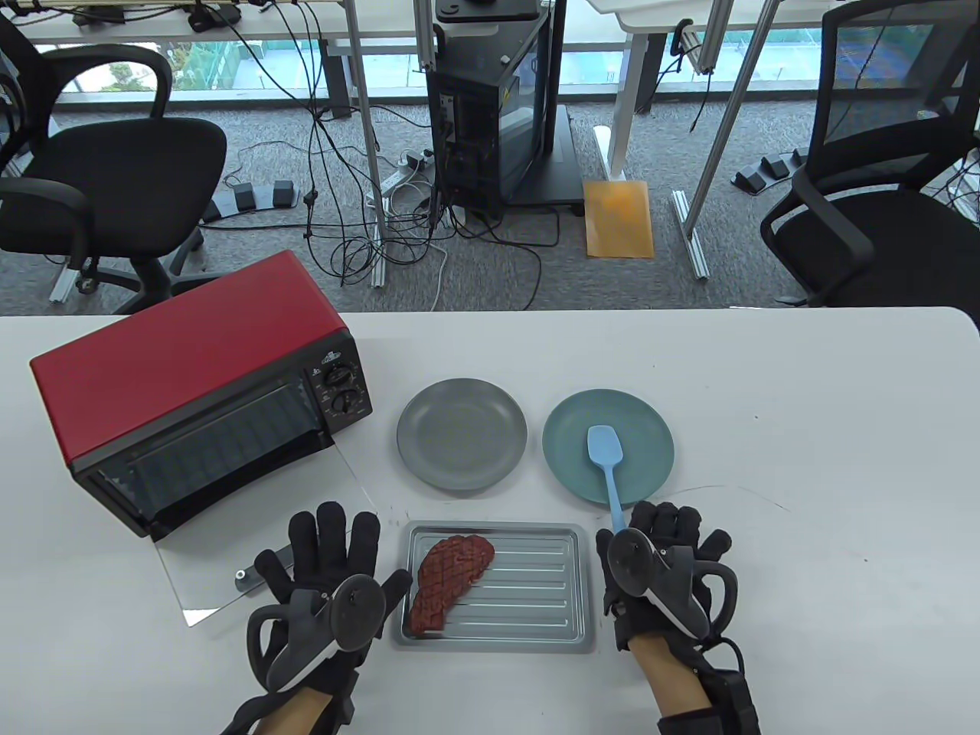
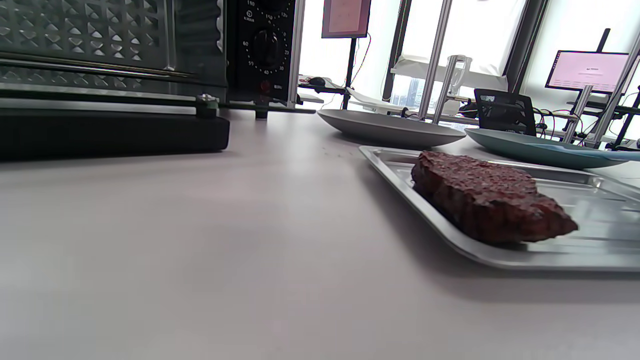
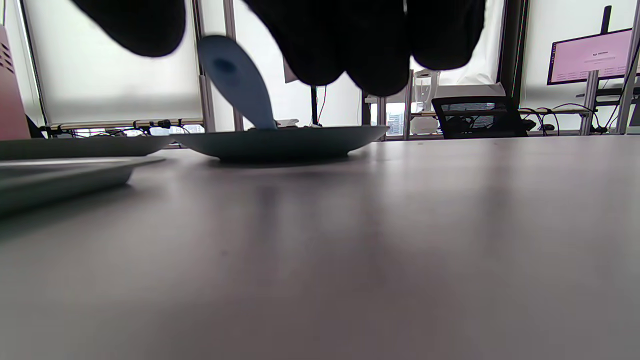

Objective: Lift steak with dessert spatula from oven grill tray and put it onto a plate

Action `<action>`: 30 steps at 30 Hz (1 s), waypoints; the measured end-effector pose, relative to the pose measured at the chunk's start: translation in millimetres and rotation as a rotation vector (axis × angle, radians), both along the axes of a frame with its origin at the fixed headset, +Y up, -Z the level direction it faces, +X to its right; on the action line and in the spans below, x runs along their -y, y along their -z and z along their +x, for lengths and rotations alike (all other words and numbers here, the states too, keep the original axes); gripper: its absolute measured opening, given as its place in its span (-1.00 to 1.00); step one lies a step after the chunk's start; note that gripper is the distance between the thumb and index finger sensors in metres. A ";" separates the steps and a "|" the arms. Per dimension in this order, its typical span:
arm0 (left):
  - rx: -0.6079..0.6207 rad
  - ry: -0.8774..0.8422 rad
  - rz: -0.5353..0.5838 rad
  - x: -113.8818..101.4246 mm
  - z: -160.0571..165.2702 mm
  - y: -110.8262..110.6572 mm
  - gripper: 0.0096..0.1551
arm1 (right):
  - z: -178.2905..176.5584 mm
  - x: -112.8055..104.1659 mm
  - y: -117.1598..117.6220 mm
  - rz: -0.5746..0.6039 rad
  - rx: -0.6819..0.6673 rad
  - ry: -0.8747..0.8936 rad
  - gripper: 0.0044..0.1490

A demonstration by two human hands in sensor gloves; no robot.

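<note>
A browned steak lies on the left part of the metal grill tray at the table's front. Behind the tray stand a grey plate and a teal plate. The blue dessert spatula rests with its head on the teal plate, and its handle reaches over the rim toward me. My right hand lies flat right of the tray, its fingers beside the free handle end. My left hand lies spread on the table left of the tray, holding nothing.
A red toaster oven stands at the left. Its glass door is folded down onto the table, just left of my left hand. White tabletop stretches to the right of the plates.
</note>
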State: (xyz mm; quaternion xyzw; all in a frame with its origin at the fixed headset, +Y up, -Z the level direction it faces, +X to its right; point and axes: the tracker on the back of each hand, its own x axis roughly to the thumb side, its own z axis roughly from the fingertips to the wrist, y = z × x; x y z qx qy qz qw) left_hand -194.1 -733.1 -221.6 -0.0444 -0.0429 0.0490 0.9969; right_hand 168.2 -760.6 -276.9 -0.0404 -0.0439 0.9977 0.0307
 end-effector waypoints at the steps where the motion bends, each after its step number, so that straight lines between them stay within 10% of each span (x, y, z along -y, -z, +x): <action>1: 0.000 0.000 0.000 -0.1 0.0 0.0 -0.03 | 0.0 0.0 0.0 0.000 0.004 -0.004 -0.03; 30: -0.002 -0.005 -0.011 0.3 -0.6 0.9 -0.03 | 5.2 -7.1 -0.6 0.110 0.013 0.075 -0.32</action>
